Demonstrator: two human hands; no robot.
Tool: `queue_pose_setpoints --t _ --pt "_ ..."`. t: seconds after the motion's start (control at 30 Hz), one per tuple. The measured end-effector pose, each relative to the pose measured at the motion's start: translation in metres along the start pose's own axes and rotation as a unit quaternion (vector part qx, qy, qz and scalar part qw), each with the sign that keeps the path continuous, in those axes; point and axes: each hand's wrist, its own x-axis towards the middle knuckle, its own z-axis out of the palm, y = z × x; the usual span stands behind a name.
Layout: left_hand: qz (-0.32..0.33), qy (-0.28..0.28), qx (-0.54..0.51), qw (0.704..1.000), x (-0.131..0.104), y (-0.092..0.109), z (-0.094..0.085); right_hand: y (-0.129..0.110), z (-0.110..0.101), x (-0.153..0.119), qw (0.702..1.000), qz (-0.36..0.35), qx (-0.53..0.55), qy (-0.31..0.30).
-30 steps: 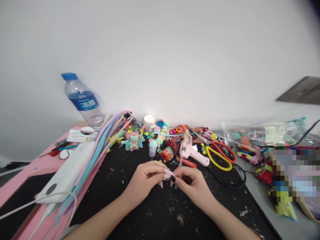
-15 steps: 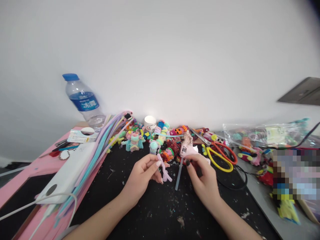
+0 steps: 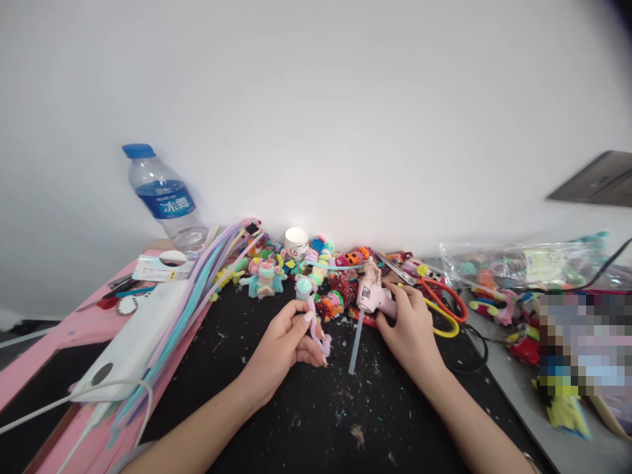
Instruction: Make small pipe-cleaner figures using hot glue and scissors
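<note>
Between thumb and fingers, my left hand (image 3: 284, 342) pinches a short lilac pipe cleaner (image 3: 314, 326) with a curled lower end. To its right, my right hand (image 3: 409, 329) has its fingers around the handle of a pale pink hot glue gun (image 3: 370, 296). A translucent glue stick (image 3: 356, 345) pokes out of the gun toward me, and the gun's far end looks browned and crusted. Just beyond my left hand sits a small mint and lilac pipe-cleaner figure (image 3: 304, 287). Scissors (image 3: 439, 306) with orange and yellow handles lie beside my right hand, which partly covers them.
Pipe-cleaner figures (image 3: 265, 280) crowd the wall side of the black mat (image 3: 316, 421). On the left are a bundle of pastel pipe cleaners (image 3: 185, 313), a white box (image 3: 133, 342) with a cable, and a water bottle (image 3: 165, 197). A clear bag (image 3: 523, 263) lies at right.
My right hand has moved from beside the glue stick to the glue gun's handle and taken hold of it. My left hand has shifted slightly left, turning the lilac pipe cleaner.
</note>
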Motion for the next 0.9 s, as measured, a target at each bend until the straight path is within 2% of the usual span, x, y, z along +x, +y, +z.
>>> queue_pose_setpoints --t 0.13,0.27,0.37,0.43,0.57,0.9 --pt "-0.012 -0.002 -0.009 1.0 0.0 0.0 0.0 0.001 -0.002 0.002 0.999 0.01 0.031 -0.015" --pt "-0.023 -0.001 -0.014 1.0 0.001 0.0 0.001 -0.006 -0.009 0.002 0.987 0.041 0.153 0.002" --pt "-0.025 0.0 -0.022 0.999 0.001 0.0 0.0 -0.011 -0.013 -0.002 0.967 0.018 0.255 -0.012" --pt "-0.025 0.002 -0.03 0.999 0.001 0.0 -0.001 -0.011 -0.014 -0.005 0.954 -0.013 0.296 -0.047" --pt "-0.025 0.003 -0.047 0.999 0.001 0.0 -0.003 -0.01 -0.013 -0.011 0.938 -0.037 0.329 -0.107" --pt "-0.02 -0.014 -0.044 0.999 0.003 -0.001 -0.005 -0.012 -0.014 -0.013 0.922 -0.04 0.358 -0.142"
